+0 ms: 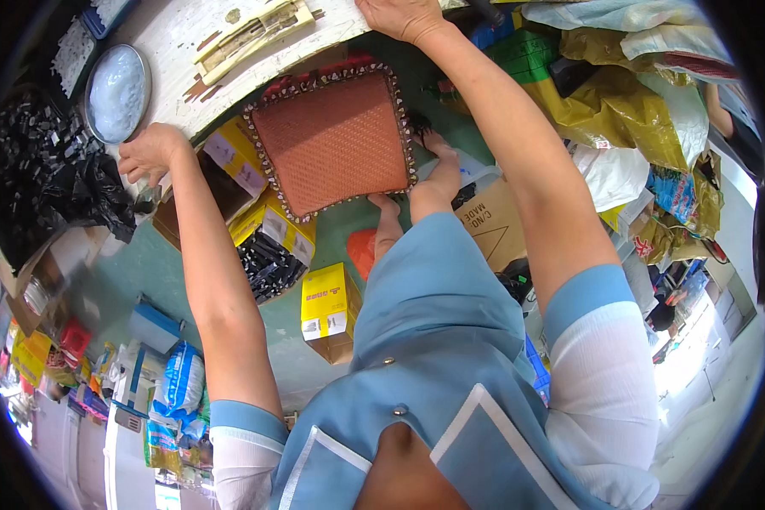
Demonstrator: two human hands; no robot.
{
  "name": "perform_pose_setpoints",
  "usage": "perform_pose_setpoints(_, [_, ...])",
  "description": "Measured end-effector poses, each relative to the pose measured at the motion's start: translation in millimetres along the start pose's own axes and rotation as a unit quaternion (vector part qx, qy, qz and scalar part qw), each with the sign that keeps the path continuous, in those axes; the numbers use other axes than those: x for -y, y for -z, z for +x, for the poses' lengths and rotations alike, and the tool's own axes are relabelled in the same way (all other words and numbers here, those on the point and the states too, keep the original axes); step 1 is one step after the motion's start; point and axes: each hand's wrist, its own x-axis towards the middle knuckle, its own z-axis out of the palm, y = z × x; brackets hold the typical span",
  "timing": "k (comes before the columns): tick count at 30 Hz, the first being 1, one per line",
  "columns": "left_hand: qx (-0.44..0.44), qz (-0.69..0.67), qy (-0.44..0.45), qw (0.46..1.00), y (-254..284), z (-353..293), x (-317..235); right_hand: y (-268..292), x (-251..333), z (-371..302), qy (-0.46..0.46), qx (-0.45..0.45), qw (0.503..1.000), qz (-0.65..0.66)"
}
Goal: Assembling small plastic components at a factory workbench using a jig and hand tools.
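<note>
My left hand [153, 155] is at the left edge of the white worktable [166, 76], its fingers curled inward; anything between them is hidden. Just above it on the tabletop stands a round metal dish [117, 93] with a whitish, translucent filling. A crumpled black plastic bag [89, 191] lies left of that hand, beside a heap of small black parts [34, 144]. My right hand [399, 17] lies at the table's front edge, its fingers mostly cut off by the top of the picture. Between the hands, farther in, sits a long cream-coloured fixture [255, 38] with brown strips beside it.
A stool with a reddish woven seat [331, 140] stands under the table edge. Below are a yellow carton [327, 302] and an open box of black parts [272, 259]. Plastic sacks [620, 110] and a green crate [518, 64] crowd the right side.
</note>
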Motion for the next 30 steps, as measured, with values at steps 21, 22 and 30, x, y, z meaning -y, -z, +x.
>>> perform_pose_setpoints(21, [-0.005,-0.002,-0.003,1.000,-0.9,-0.6,0.1,-1.6,0.8,-0.2,-0.001,-0.006,1.000,0.013])
perform_pose_setpoints(22, [-0.007,0.000,-0.006,1.000,-1.7,-0.4,0.6,-1.9,0.9,-0.5,-0.004,-0.001,1.000,0.014])
perform_pose_setpoints(30, [-0.014,-0.005,-0.010,1.000,-3.4,-0.3,1.6,-7.0,-0.4,-1.4,0.002,-0.025,0.999,0.031])
